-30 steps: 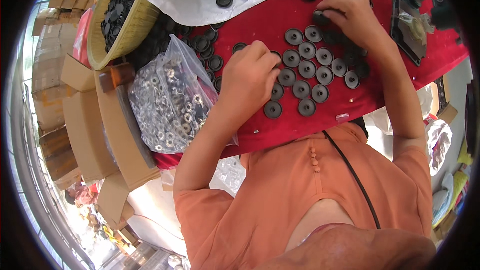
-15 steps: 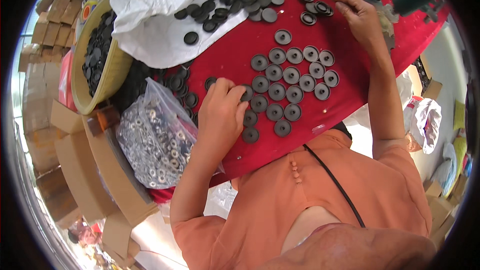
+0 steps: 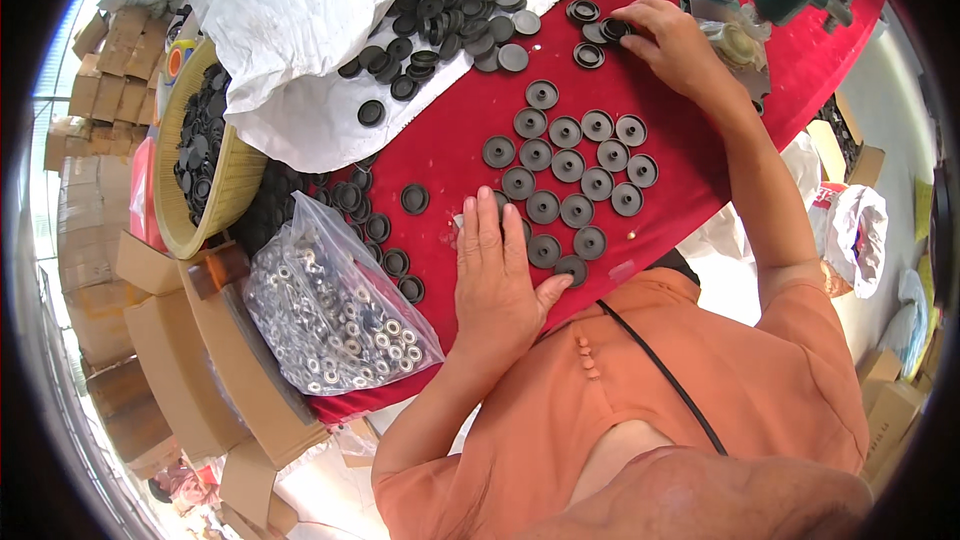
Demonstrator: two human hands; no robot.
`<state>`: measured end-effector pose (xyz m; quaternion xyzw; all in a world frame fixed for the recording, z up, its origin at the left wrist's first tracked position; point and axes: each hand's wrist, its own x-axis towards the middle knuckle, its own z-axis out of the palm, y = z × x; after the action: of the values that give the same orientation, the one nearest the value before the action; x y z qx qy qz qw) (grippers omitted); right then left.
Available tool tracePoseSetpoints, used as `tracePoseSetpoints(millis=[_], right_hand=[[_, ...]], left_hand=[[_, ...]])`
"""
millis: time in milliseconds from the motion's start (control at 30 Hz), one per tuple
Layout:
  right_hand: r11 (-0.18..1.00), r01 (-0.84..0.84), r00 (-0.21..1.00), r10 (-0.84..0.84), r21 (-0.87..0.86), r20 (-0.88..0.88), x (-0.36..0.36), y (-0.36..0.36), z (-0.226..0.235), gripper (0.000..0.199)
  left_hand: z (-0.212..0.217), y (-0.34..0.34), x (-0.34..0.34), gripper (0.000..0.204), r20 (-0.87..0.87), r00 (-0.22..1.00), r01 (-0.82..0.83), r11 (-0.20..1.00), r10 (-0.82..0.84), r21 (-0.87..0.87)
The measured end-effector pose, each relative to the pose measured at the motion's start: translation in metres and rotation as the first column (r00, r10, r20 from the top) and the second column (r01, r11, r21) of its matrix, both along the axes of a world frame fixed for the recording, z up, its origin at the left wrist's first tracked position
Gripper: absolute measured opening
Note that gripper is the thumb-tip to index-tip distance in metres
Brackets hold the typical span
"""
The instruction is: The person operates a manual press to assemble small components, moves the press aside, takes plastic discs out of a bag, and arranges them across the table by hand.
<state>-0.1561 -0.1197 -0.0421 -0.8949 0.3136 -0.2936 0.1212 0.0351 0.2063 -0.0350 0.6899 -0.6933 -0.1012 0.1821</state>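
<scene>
**Hands resting among the black discs**

While your left hand (image 3: 497, 280) is lying flat and open on the red worktop (image 3: 450, 140), its fingertips are touching the near edge of the laid-out black discs (image 3: 567, 172). Your right hand (image 3: 672, 40) is reaching far ahead, fingers curling onto a small cluster of discs (image 3: 592, 28). Left of your left hand, a clear bag of metal rings (image 3: 335, 310) is sitting; beyond it, a yellow basket (image 3: 235, 180).

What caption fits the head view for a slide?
Left hand flat beside rows of black round caps on red table; right hand touches caps near a white sack.
</scene>
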Motion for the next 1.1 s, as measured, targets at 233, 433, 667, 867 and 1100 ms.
tracePoseSetpoints(millis=[233, 433, 667, 867, 1100], right_hand=[[0.993, 0.092, 0.99, -0.099, -0.067, -0.103, -0.004, 0.007, 0.005, 0.029], [0.977, 0.188, 0.977, -0.197, -0.104, -0.081, -0.026, 0.018, 0.019, 0.033], [0.984, 0.115, 0.954, -0.147, -0.134, -0.262, -0.023, 0.042, 0.021, 0.031], [0.998, 0.056, 0.981, -0.059, -0.02, -0.185, -0.001, 0.032, 0.017, 0.032], [0.996, 0.081, 0.988, -0.083, -0.026, -0.132, 0.011, 0.024, 0.013, 0.034]], left_hand=[[0.011, -0.008, -0.005, 0.096, 0.041, 0.998, -0.053, 0.999, 0.053, -0.002], [0.017, -0.016, 0.031, 0.087, 0.134, 0.98, -0.135, 0.985, 0.149, -0.108], [0.007, -0.016, 0.026, 0.087, 0.13, 0.987, -0.102, 0.993, 0.093, 0.063], [0.014, -0.019, 0.025, 0.088, 0.068, 0.994, -0.089, 0.995, 0.086, 0.042], [0.023, -0.029, 0.03, 0.085, 0.043, 0.997, -0.062, 0.998, 0.062, -0.015]])
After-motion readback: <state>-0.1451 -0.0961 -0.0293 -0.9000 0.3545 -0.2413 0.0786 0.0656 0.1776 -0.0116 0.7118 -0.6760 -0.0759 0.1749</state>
